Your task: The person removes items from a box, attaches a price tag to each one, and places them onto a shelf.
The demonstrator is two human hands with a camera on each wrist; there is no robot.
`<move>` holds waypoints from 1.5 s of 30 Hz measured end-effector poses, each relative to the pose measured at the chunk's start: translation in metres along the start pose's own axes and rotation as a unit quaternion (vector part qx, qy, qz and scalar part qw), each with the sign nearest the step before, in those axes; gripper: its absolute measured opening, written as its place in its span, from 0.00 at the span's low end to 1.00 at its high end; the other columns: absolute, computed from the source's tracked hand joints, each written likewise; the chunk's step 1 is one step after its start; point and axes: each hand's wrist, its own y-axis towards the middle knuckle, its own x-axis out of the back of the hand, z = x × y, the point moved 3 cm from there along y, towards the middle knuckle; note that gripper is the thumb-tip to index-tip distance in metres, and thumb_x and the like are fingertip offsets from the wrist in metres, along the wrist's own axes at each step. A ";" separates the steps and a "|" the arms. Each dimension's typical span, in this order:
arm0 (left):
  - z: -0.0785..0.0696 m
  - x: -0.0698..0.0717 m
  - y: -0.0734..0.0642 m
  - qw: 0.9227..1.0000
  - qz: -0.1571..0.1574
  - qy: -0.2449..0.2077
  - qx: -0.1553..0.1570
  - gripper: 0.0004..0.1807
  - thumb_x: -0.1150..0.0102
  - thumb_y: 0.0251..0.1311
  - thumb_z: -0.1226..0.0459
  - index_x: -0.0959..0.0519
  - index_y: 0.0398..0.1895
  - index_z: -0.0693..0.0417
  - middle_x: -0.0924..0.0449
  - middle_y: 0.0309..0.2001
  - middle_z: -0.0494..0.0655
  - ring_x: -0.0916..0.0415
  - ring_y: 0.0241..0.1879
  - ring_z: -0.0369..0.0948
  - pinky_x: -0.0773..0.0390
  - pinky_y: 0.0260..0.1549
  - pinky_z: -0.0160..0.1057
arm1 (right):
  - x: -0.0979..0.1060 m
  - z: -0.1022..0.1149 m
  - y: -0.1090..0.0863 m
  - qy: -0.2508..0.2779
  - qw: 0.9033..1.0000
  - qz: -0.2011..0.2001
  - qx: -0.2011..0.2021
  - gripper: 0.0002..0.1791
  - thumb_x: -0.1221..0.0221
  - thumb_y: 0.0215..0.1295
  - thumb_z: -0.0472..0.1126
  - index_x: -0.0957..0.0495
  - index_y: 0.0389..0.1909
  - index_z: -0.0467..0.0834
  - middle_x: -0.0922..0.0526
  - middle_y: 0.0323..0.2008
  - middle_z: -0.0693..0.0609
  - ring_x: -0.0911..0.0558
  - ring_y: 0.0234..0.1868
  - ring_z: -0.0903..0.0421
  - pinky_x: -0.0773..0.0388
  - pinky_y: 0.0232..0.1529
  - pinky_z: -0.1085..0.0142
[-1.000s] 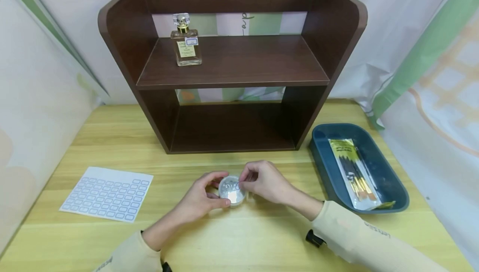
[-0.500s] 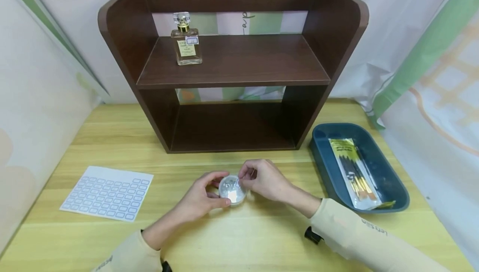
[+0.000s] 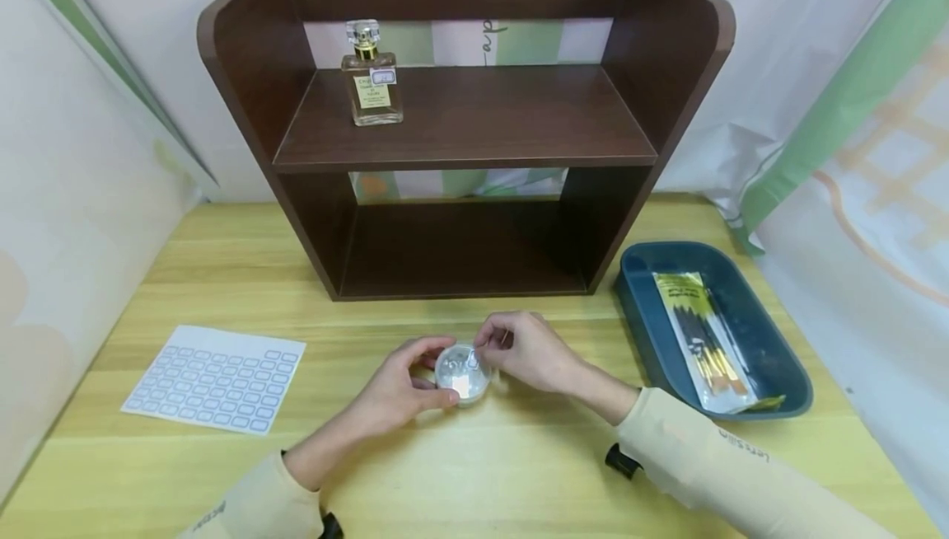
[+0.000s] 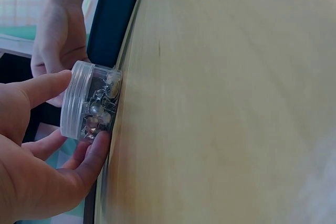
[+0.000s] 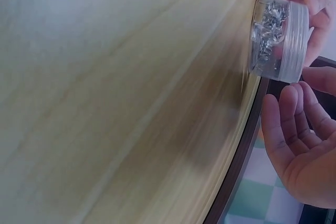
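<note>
while the left hand [image 3: 400, 391] has its fingers and thumb gripping a clear round jar [image 3: 461, 376] of shiny metal bits [image 4: 98, 106] on the tabletop [image 3: 452, 473], the right hand [image 3: 530, 353] pinches a small label [image 3: 473, 360] at the edge of the lid [image 5: 294, 43]. jar's in front of the dark brown shelf [image 3: 482, 114], between a sheet of labels [image 3: 215, 378] and a blue tray [image 3: 639, 308] with packaged brushes [image 3: 704, 345]. perfume bottle [image 3: 374, 98] sits up top.

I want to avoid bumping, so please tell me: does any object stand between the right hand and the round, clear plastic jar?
Nothing visible blocks the right hand: its fingertips are at the edge of the round, clear plastic jar. Only what seems a small, blue-bordered label shows there.
</note>
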 end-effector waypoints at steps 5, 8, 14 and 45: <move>-0.001 0.000 0.001 1.000 -0.001 -0.006 0.004 0.39 0.27 0.49 0.77 0.31 0.67 0.66 0.29 0.54 0.61 0.23 0.43 0.50 0.17 0.45 0.36 | 0.011 -0.002 0.000 0.002 1.000 -0.017 0.005 0.03 0.35 0.63 0.32 0.15 0.34 0.44 0.17 0.29 0.57 0.21 0.31 0.58 0.20 0.32 0.67; -0.002 0.000 0.001 1.000 -0.002 -0.002 0.004 0.39 0.26 0.48 0.76 0.31 0.67 0.66 0.30 0.54 0.61 0.24 0.45 0.50 0.17 0.46 0.37 | 0.025 0.000 0.001 0.004 0.999 -0.039 0.011 0.02 0.35 0.64 0.33 0.15 0.34 0.42 0.16 0.30 0.55 0.20 0.32 0.57 0.20 0.32 0.66; -0.004 -0.002 0.002 0.999 0.001 0.044 -0.012 0.43 0.22 0.44 0.73 0.31 0.68 0.64 0.29 0.57 0.57 0.28 0.51 0.50 0.21 0.52 0.46 | 0.068 0.010 -0.003 0.001 0.994 -0.105 0.016 0.02 0.36 0.68 0.36 0.16 0.37 0.45 0.15 0.33 0.54 0.19 0.31 0.55 0.20 0.30 0.65; -0.003 -0.005 0.005 0.995 0.004 0.098 -0.022 0.46 0.20 0.41 0.71 0.30 0.69 0.59 0.28 0.56 0.52 0.27 0.47 0.46 0.21 0.49 0.44 | 0.267 0.062 -0.007 0.277 0.844 -0.440 0.129 0.17 0.47 0.77 0.42 0.23 0.62 0.49 0.23 0.54 0.44 0.19 0.44 0.49 0.18 0.41 0.64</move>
